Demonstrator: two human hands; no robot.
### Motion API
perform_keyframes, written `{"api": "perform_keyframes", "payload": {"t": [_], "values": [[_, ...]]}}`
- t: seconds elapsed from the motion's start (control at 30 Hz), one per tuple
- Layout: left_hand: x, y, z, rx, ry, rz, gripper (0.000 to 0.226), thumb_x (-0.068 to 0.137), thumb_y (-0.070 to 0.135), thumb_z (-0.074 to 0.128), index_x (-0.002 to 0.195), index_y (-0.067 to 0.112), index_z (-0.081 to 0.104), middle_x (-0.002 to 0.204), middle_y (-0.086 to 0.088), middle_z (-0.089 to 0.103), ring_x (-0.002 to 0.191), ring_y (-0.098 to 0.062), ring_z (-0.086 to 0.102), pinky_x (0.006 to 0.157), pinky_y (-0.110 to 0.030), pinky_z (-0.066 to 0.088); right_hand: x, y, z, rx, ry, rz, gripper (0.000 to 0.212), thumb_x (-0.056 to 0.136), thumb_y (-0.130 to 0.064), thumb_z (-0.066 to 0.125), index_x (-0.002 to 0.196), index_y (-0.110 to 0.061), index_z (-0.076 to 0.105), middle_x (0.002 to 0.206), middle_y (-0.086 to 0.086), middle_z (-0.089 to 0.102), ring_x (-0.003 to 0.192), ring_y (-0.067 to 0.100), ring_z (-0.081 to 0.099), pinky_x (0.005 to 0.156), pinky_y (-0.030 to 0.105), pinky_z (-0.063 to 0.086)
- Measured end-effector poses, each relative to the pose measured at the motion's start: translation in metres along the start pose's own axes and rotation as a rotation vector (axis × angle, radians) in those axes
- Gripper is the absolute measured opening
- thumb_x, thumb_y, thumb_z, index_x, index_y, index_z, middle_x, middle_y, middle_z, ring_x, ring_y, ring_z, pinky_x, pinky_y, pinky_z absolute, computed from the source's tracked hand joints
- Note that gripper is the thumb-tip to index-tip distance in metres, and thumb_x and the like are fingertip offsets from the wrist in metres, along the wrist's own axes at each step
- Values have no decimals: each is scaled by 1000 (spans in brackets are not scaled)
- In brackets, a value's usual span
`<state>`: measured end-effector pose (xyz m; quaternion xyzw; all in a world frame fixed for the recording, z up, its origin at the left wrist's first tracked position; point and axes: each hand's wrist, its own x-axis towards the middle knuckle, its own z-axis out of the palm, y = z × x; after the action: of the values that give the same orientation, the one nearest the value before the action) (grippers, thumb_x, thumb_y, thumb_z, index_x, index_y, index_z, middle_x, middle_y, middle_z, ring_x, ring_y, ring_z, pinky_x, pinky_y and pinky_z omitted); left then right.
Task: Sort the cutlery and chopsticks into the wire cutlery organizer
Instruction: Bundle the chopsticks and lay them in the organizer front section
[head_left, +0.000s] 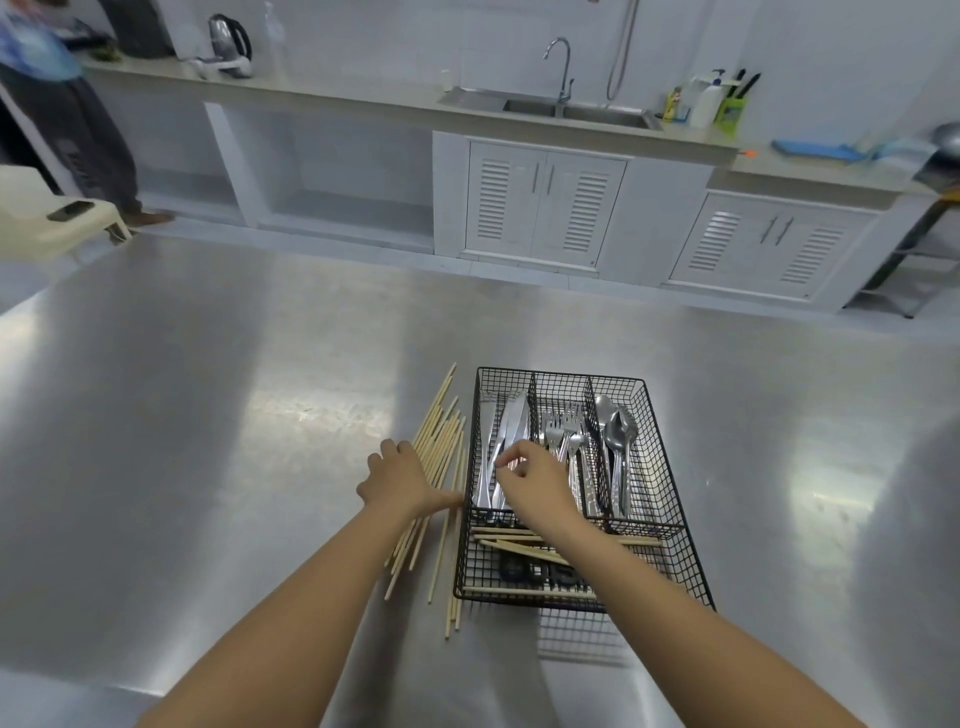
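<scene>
A black wire cutlery organizer (670, 457) stands on a steel table. Its left long compartment holds knives (511, 421), the middle one forks (566, 423), the right one spoons (618, 431). A cross compartment at its near end holds several wooden chopsticks (511, 543). A loose pile of chopsticks (441, 431) lies on the table just left of the organizer. My left hand (400, 475) rests palm down on that pile, fingers spread. My right hand (532, 475) hovers over the knife compartment with fingers curled; I cannot tell whether it pinches a knife.
The steel table (234, 415) spreads wide to the left and right of the organizer. Beyond it runs a counter with a sink (576, 111), a kettle (228, 44) and bottles. A person's legs (88, 140) stand at the far left by a cream stool (57, 218).
</scene>
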<state>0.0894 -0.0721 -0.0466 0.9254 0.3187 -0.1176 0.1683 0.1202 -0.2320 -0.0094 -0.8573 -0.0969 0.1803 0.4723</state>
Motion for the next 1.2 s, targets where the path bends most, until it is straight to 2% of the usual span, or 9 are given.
{"api": "perform_keyframes", "payload": {"t": [0.1, 0.3, 0.43, 0.6, 0.77, 0.9, 0.97, 1.07, 1.2], "values": [[-1, 4, 3, -10, 14, -9, 105, 61, 67, 69, 140, 10, 30, 144, -10, 31, 131, -29, 35, 96, -45, 45, 0, -6, 7, 64, -17, 20, 13, 88, -10, 51, 85, -22, 58, 69, 8, 56, 58, 20, 51, 55, 32, 45], [8, 2, -1, -98, -15, 21, 86, 73, 46, 71, 139, 8, 31, 142, -12, 34, 129, -31, 39, 98, -40, 46, -2, -9, 9, 129, -23, 56, 17, 87, -6, 48, 85, -19, 59, 69, 10, 56, 39, 8, 47, 46, 26, 40], [11, 2, -5, -116, -97, 85, 101, 68, 65, 66, 142, 6, 31, 144, -15, 32, 129, -33, 41, 102, -41, 43, -2, -11, 5, 176, -21, 97, 20, 88, -1, 45, 95, -11, 61, 66, 7, 57, 44, 13, 46, 44, 25, 40], [13, 1, -11, -42, -197, 117, 111, 65, 60, 73, 147, 6, 22, 151, -15, 23, 135, -33, 34, 108, -42, 39, 0, -7, 4, 186, -16, 112, 22, 86, -3, 44, 90, -17, 60, 66, 7, 59, 46, 16, 48, 49, 28, 42], [8, 2, -20, 70, -313, 185, 122, 61, 55, 79, 151, 8, 11, 154, -13, 10, 142, -33, 18, 113, -46, 33, -1, -4, 10, 14, -8, 38, 6, 84, -16, 58, 88, -20, 59, 70, 6, 59, 56, 17, 52, 58, 30, 46], [-1, 9, -10, 194, -298, 224, 137, 53, 54, 84, 152, 8, 1, 152, -9, 10, 140, -32, 17, 110, -45, 37, -5, -8, 22, -388, -8, -4, 32, 79, -44, 66, 94, -16, 58, 82, -3, 58, 77, 16, 57, 55, 27, 36], [-4, 10, -3, 210, -250, 233, 136, 52, 53, 84, 151, 8, 2, 149, -8, 14, 137, -30, 21, 108, -44, 40, -2, -10, 27, -514, -5, -24, 26, 81, -37, 64, 90, -13, 61, 91, 2, 64, 84, 20, 60, 62, 30, 45], [-5, 11, -3, 169, -248, 216, 132, 55, 49, 84, 151, 7, 4, 149, -8, 13, 136, -31, 21, 108, -43, 40, 3, -10, 31, -484, -17, -13, 19, 82, -25, 61, 83, -7, 66, 87, 8, 67, 81, 23, 64, 70, 35, 53], [-3, 14, -1, -44, -212, 112, 99, 70, 32, 78, 146, 4, 19, 149, -13, 19, 132, -33, 35, 104, -38, 43, 6, -8, 35, -445, 4, 0, 21, 82, -23, 61, 68, -7, 59, 71, 7, 60, 66, 21, 57, 64, 35, 52]]}}
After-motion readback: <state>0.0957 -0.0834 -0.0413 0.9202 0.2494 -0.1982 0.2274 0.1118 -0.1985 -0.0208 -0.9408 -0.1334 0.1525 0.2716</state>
